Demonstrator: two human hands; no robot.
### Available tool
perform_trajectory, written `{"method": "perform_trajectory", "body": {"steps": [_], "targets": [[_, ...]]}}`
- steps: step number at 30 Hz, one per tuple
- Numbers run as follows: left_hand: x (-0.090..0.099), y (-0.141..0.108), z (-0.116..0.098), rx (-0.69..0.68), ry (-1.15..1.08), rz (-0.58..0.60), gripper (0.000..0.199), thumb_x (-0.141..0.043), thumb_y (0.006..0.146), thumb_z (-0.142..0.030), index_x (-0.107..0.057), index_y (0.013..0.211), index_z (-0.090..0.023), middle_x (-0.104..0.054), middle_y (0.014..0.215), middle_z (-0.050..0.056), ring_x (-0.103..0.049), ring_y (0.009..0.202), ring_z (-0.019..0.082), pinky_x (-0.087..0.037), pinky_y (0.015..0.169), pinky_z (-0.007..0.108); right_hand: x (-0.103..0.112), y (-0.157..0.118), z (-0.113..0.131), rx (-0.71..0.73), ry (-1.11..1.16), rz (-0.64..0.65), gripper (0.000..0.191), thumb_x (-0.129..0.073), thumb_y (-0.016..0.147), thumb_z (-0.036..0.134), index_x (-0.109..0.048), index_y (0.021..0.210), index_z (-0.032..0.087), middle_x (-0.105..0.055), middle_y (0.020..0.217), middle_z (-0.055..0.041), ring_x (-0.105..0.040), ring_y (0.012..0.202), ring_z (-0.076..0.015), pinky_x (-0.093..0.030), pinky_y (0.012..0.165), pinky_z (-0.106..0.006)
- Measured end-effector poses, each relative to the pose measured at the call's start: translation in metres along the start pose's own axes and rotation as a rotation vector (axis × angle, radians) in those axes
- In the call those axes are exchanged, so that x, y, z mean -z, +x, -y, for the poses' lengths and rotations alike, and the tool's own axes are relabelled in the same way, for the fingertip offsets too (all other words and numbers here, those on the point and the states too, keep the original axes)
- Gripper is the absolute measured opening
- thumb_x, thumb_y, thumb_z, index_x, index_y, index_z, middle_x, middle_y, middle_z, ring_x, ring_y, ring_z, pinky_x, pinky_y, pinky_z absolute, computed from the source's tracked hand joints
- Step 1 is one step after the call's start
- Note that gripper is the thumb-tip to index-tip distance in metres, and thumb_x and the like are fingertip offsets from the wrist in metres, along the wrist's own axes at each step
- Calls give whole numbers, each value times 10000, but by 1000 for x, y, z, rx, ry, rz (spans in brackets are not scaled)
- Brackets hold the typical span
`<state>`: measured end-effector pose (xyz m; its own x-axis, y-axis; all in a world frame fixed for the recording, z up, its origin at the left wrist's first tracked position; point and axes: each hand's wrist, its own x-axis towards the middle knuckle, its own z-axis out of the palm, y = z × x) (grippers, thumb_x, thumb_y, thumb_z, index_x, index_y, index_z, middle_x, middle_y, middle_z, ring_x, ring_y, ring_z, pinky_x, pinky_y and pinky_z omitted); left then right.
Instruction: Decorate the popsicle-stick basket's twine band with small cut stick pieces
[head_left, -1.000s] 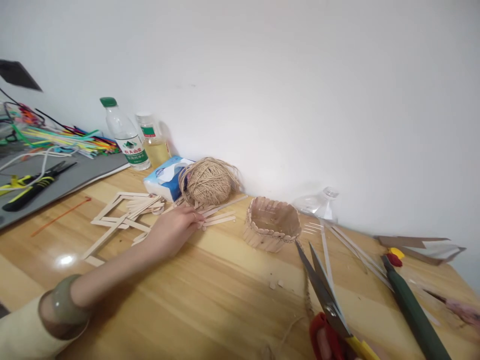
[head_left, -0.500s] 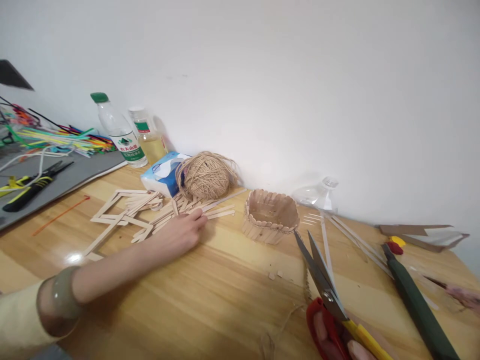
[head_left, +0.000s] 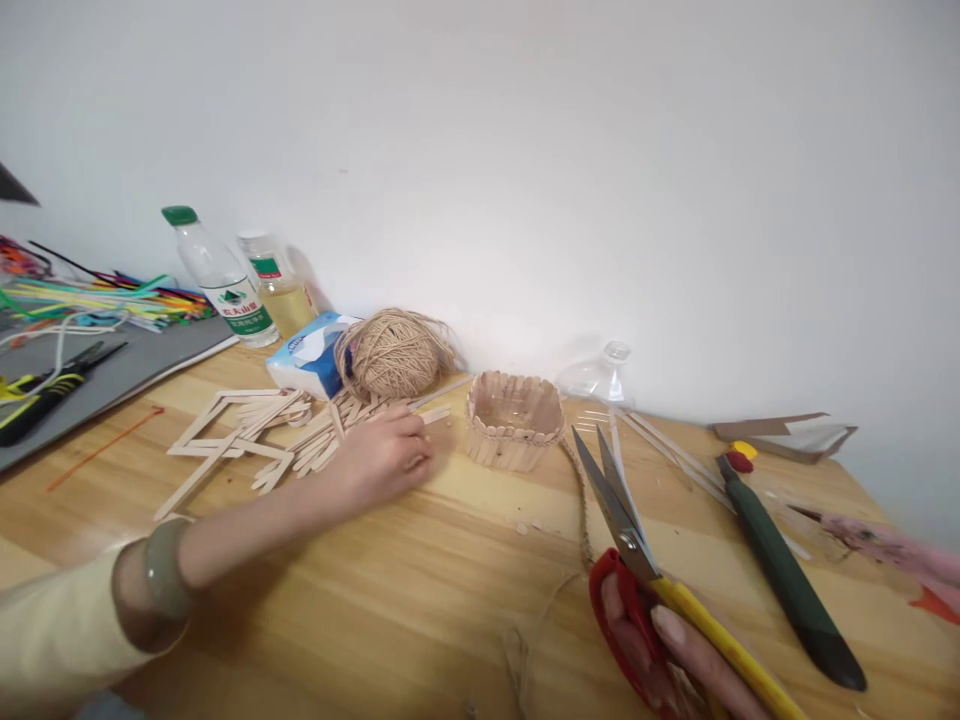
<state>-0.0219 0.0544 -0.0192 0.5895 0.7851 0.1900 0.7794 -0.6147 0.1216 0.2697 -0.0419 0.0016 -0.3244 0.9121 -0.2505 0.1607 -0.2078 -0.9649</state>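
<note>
My left hand [head_left: 390,458] is over the wooden table, at the right end of a pile of flat wooden sticks [head_left: 311,450]. Its fingers are curled together, and whatever they may hold is too small to make out. My right hand [head_left: 694,655], low in the view, grips the red and yellow handles of scissors [head_left: 628,540], whose blades are slightly apart and point up and left. Between the hands and further back stands a small oval basket of wooden sticks [head_left: 506,450], with a braided cord [head_left: 581,500] running from it toward the scissors.
Behind the sticks are a twine ball [head_left: 397,352], a tissue pack [head_left: 304,362], a water bottle [head_left: 232,295] and a jar [head_left: 281,300]. Pliers [head_left: 52,395] lie on a grey mat at left. At right are a dark green tool [head_left: 795,580] and a clear plastic bottle piece [head_left: 607,375].
My left hand has moved right, off the stick pile toward the basket, its fingers more curled. The view has shifted, so most objects appear further left. The scissors stay in my right hand.
</note>
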Motion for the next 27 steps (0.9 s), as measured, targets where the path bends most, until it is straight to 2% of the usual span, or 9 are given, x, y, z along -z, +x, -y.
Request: {"method": "perform_trajectory", "body": {"steps": [2, 4, 8, 11, 15, 21, 27], "targets": [[-6, 9, -19, -21, -121, -8, 180, -524, 837, -169, -700, 799, -177, -664, 786, 32, -579, 768, 153, -461, 693, 253, 0, 0, 0, 0, -9, -21, 437, -474, 755, 683, -518, 655, 259, -458, 533, 8, -422, 452, -160, -375, 458, -294], [-14, 17, -36, -67, -221, 5, 122, -596, 795, -189, -709, 751, -203, -679, 745, -5, -605, 763, 132, -469, 685, 215, 0, 0, -4, 12, -14, -34, 440, -444, 802, 646, -484, 631, 243, -451, 539, 15, -420, 476, -153, -370, 490, -286], [-33, 27, -54, -78, -289, -16, 139, -583, 806, -173, -715, 772, -200, -698, 791, 15, -622, 836, 160, -486, 719, 243, 2, 2, -13, 57, -54, -23, 416, -404, 882, 543, -468, 632, 217, -454, 557, 25, -419, 525, -137, -363, 559, -274], [-41, 24, -53, -71, -261, -40, 201, -510, 860, -188, -711, 853, -190, -700, 872, 43, -615, 886, 174, -491, 768, 272, 4, 2, -16, 58, -45, -25, 406, -397, 892, 529, -473, 642, 218, -446, 560, 31, -403, 518, -133, -352, 544, -271], [-46, 14, -45, -49, -167, -66, 274, -407, 910, -214, -662, 996, -163, -668, 985, 85, -594, 920, 193, -507, 769, 308, 5, 3, -13, 45, -26, -69, 430, -432, 835, 613, -479, 626, 240, -462, 550, 25, -419, 519, -158, -369, 545, -293], [-51, 8, -44, -51, -30, -62, 284, -349, 913, -161, -614, 1005, -121, -614, 910, 132, -539, 840, 237, -511, 571, 313, 5, 5, -11, 25, -43, -42, 408, -410, 865, 572, -469, 637, 239, -463, 563, 27, -430, 537, -154, -374, 587, -294], [-46, 10, -50, -138, -69, -76, 294, -374, 914, -214, -650, 994, -152, -634, 852, 86, -534, 797, 195, -513, 645, 308, 5, 6, -11, 3, -11, -15, 392, -391, 870, 578, -472, 690, 240, -459, 580, 30, -407, 532, -152, -357, 580, -298]]}}
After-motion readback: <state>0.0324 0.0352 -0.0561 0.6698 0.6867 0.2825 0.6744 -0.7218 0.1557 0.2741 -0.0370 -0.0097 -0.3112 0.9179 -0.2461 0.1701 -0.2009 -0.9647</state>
